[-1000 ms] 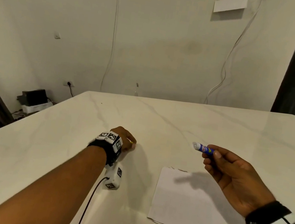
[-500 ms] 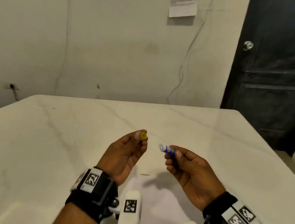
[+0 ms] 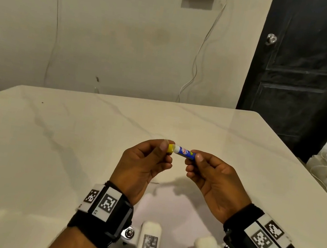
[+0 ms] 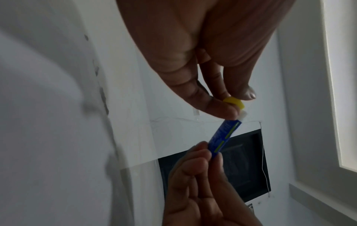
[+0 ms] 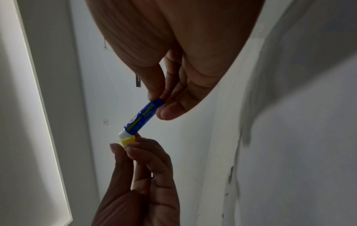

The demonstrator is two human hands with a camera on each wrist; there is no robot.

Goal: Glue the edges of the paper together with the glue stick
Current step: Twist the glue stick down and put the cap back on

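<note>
Head view shows both hands held up over the desk [image 3: 55,140], close together, with the palms turned toward each other. The right hand [image 3: 215,179] holds the blue glue stick [image 3: 186,152] by its back end, with the thumb on top and the fingers [image 3: 191,167] curled under it. The stick lies almost flat and points to the left. The left hand [image 3: 142,163] pinches the small yellow cap [image 3: 170,148] between the thumb and the first fingers, and the other fingers curl in loosely. The cap sits right at the white tip of the stick, touching it. From the wrist views, the cap [image 4: 233,103] looks only partly on, since the white tip [image 5: 123,134] shows between it and the blue tube. The white paper [image 3: 171,213] lies flat on the desk below the hands, near the wrists, and neither hand touches it.
</note>
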